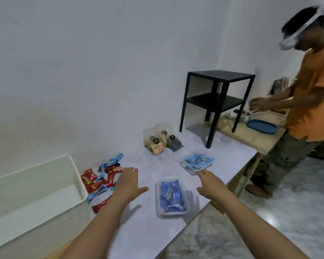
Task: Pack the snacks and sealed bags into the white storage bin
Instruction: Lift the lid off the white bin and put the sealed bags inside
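Observation:
The white storage bin [74, 176] stands at the left of the table, and I see nothing inside it. Beside it lies a loose pile of red and blue snack packets [99, 181]. My left hand [128, 184] hovers over that pile with fingers spread and holds nothing. A clear tray of dark blue packets [171, 196] sits in front of me. Farther right is a clear tray of light blue packets [196, 163]. My right hand [210, 184] reaches toward it, fingers straight, fingertips at its near edge. Two sealed bags [160, 144] of snacks lean by the wall.
A black two-shelf side table [216, 101] stands on the far end of the white tabletop [144, 228]. Another person in an orange shirt [314, 98] works at a wooden table [251, 135] with a blue lid on it. The floor lies to the right.

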Motion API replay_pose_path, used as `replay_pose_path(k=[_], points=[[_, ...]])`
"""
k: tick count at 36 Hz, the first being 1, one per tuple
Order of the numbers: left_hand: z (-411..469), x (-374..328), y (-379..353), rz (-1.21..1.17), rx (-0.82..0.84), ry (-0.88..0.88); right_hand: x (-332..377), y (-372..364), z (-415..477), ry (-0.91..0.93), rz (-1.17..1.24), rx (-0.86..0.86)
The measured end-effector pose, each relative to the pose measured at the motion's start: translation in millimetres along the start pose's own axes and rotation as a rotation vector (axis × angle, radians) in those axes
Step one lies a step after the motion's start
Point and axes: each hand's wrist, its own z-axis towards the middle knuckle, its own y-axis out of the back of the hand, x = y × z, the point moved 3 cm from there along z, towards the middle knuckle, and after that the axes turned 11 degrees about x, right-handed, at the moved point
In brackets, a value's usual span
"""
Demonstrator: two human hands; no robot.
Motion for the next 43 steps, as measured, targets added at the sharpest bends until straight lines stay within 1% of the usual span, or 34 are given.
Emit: replay_pose_path(k=[3, 7, 12, 19, 23, 28, 31, 34, 37, 39, 43], points=[[50.8, -14.7, -5.6, 0.051, 0.015, -0.001, -25.0, 15.1, 37.8, -0.028, -0.022, 0.003], [123.0, -23.4, -5.2, 0.051, 0.019, 0.010, -44.4, 35.4, 104.9, -0.023, -0.025, 0.013], [197.6, -25.8, -1.2, 0.027, 0.029, 0.057, -50.0, 58.0, 189.5, 0.036, -0.047, 0.071], [263.4, -20.9, 4.4, -0.002, 0.027, 0.132, -45.5, 76.8, 285.7, 0.149, -0.086, 0.092], [302.6, -28.4, 11.6, -0.070, -0.050, 0.133, -37.3, 97.2, 338.3, 0.255, -0.096, 0.051], [361.1, -49.8, 16.7, -0.179, -0.104, 0.151, -29.4, 123.5, 407.8, 0.418, -0.116, -0.010], [394.2, -63.4, 19.8, -0.179, -0.123, 0.175, -26.6, 138.3, 447.1, 0.524, -0.143, -0.048], [424.8, -74.4, 16.2, -0.160, -0.146, 0.208, -25.2, 151.9, 479.6, 0.617, -0.099, -0.104], [451.5, -76.1, 9.6, -0.154, -0.154, 0.265, -23.7, 160.7, 506.0, 0.755, -0.016, -0.248], [465.8, -75.2, 4.8, -0.111, -0.134, 0.267, -23.2, 161.1, 519.5, 0.807, -0.002, -0.316], [481.3, -76.8, 0.6, -0.107, -0.126, 0.325, -18.8, 160.3, 536.3, 0.860, -0.004, -0.293]])
